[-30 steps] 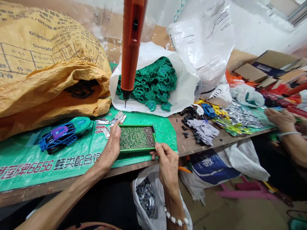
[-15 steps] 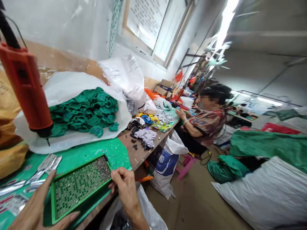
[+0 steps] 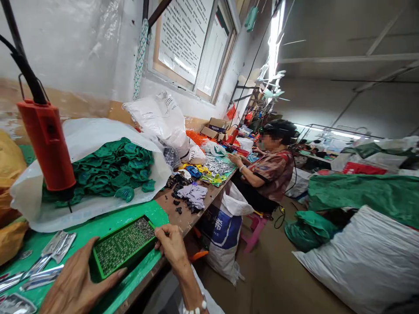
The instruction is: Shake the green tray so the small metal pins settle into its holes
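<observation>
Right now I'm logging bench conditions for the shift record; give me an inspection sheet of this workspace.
Surface: wooden bench, near end under a green sheet.
Job's things: green tray of small metal parts, held at both ends.
Clutter: bag of green parts, foil strips, black bits and a grey cloth, yellow sack.
Grippers: left hand and right hand grip the tray.
Cables: black cord up from the hanging orange screwdriver.
Surroundings: seated co-worker further along, white sack and green bundle on the floor.
</observation>
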{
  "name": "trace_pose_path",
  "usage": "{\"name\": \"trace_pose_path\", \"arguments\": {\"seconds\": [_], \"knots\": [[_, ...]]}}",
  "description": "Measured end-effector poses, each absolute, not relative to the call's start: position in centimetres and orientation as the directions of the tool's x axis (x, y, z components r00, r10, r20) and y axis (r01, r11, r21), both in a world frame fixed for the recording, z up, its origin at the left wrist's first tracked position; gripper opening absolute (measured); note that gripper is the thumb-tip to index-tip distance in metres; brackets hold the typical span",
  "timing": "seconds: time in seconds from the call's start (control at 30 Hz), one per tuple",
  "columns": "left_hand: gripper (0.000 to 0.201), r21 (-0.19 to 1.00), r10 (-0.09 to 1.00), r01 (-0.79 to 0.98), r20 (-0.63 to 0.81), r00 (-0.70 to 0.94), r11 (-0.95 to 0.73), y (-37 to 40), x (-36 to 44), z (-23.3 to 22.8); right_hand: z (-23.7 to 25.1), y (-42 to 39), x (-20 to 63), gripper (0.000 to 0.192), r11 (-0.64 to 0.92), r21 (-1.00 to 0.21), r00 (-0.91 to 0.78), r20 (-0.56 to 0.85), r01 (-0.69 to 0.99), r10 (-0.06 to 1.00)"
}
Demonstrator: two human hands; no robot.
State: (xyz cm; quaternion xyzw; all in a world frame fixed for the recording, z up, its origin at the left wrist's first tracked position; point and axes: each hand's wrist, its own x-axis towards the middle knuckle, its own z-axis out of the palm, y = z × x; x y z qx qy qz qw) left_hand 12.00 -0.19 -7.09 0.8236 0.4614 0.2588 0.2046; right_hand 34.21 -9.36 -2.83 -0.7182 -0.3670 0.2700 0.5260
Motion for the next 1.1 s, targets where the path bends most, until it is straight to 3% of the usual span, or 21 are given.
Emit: {"name": "trace_pose_path", "arguments": {"seconds": [0.1,0.33,0.73,0.93,1.03,1.1], "knots": [[0.097,0.574,0.875,0.680,0.149,0.461,-0.457,-0.7,13.3,-5.3,-3.3,-9.0,34.8,0.040,-0.187,-0.928,0.577,0.035,0.321,0.816],[0.089,0.611,0.831,0.591,0.219,0.512,-0.526,-1.5,13.5,-4.3,-4.3,-9.4,35.0,0.036,-0.198,-0.856,0.566,0.128,0.478,0.814],[0.106,0.660,0.781,0.526,0.151,0.606,-0.536,-0.9,12.2,-4.1,-4.5,-10.4,34.5,0.044,-0.104,-0.806,0.487,0.244,0.583,0.839],[0.101,0.660,0.737,0.494,0.135,0.662,-0.565,-0.1,10.7,-3.9,-3.1,-11.4,35.1,0.036,-0.059,-0.838,0.345,0.158,0.543,0.925],[0.099,0.639,0.728,0.486,0.174,0.663,-0.596,0.1,10.4,-4.1,-1.8,-11.2,36.4,0.096,-0.078,-0.903,0.143,-0.019,0.422,0.990],[0.097,0.610,0.725,0.490,0.213,0.655,-0.622,0.1,10.3,-4.2,-1.0,-10.8,37.1,0.118,-0.104,-0.905,-0.002,-0.115,0.412,0.993]]}}
